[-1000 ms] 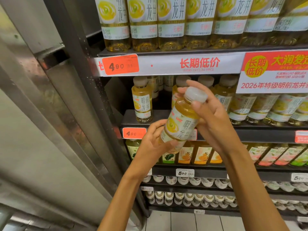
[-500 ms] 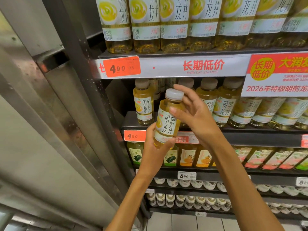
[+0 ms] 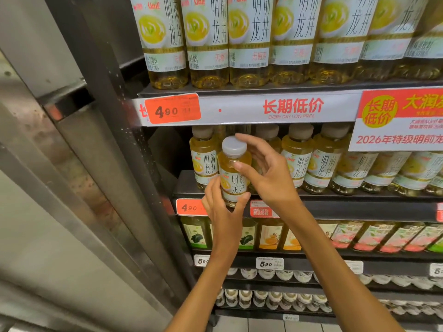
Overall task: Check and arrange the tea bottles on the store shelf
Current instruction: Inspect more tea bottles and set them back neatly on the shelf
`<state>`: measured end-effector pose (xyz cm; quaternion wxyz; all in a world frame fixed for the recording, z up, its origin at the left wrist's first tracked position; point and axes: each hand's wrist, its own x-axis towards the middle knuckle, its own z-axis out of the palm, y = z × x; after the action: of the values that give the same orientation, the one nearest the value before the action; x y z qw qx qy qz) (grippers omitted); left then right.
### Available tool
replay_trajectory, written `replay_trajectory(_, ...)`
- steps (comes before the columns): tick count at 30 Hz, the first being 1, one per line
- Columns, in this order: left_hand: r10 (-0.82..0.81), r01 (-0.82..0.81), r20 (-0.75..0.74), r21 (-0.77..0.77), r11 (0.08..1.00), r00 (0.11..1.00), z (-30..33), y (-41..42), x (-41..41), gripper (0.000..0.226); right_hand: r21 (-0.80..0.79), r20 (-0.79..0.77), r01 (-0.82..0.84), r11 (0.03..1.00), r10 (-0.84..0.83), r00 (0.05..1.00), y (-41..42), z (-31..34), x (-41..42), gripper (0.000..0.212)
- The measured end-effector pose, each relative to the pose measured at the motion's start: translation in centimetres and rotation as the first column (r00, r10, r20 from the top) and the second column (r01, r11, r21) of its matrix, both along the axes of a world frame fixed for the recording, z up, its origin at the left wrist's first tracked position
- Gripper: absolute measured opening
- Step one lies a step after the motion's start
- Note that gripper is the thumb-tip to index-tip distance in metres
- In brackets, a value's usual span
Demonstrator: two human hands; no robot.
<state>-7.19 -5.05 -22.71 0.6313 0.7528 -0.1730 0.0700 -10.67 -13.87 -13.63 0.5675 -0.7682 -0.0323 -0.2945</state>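
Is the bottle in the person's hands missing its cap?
No, the held tea bottle carries a white cap on top, while the left hand grips its base and the right hand steadies its shoulder.

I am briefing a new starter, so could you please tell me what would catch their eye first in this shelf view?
First, the small tea bottle held upright at the centre, in front of the second shelf: the left hand grips its base and the right hand holds its neck below the white cap. Next, the orange 4.90 price tag on the shelf edge above, left, and the red and yellow promotion sign at the right.
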Motion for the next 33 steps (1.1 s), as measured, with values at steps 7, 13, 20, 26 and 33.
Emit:
replay_trajectory(7,0.124,-0.124,0.031,-0.002,0.992,0.992,0.1,-0.9,0.1,0.068,-0.099,0.121,0.257,0.961,-0.245,0.962,0.5,-0.6,0.7,0.039)
replay_trajectory(13,0.213,-0.212,0.016,-0.03,0.977,0.977,0.2,-1.2,0.1,0.053,-0.419,0.34,0.587,0.692,-0.48,0.809,0.7,-1.1,1.3,0.038)
replay_trajectory(20,0.32,-0.323,0.075,0.034,0.946,0.945,0.9,-2.5,0.5,0.046,-0.578,0.363,0.584,0.571,-0.461,0.81,-0.8,-1.1,1.7,0.048)
replay_trajectory(26,0.245,-0.258,0.113,0.122,0.958,0.963,1.0,-2.0,0.8,0.046,-0.635,0.417,0.657,0.407,-0.535,0.735,-0.9,-0.9,2.5,0.042)
replay_trajectory(33,0.346,-0.345,0.147,-0.036,0.938,0.926,2.3,2.0,2.4,0.056,-0.671,0.418,0.623,0.401,-0.49,0.766,0.5,0.1,3.1,0.037)
